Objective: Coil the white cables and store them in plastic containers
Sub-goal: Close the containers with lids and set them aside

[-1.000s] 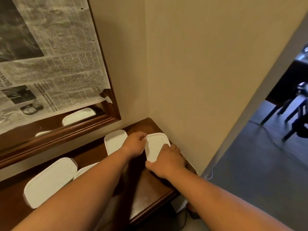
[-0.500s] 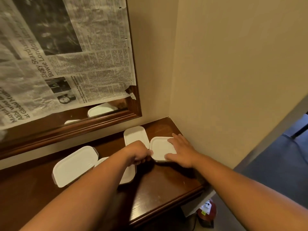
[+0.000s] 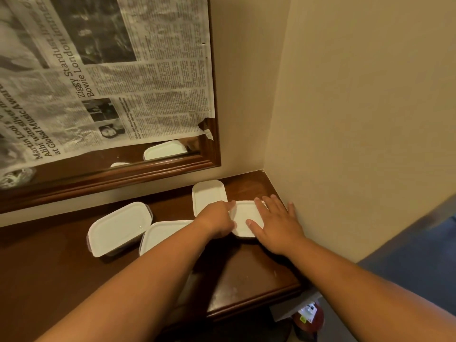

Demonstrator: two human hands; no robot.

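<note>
Sitting under the flat right hand, the container touches the left hand.

The head camera looks forward and steeply down, close over the corner of the wooden table.

Four containers sit on my desk, which fills the corner where the back wall meets the right wall. The corner container lies nearest the right wall, with my right hand flat on its lid and my left hand against its left edge. The rear container sits just behind and left of it. Further left, the middle container lies partly under my left forearm, touching the left container beside it. Behind them a mirror hangs on the back wall, with a newspaper over most of its glass
</note>
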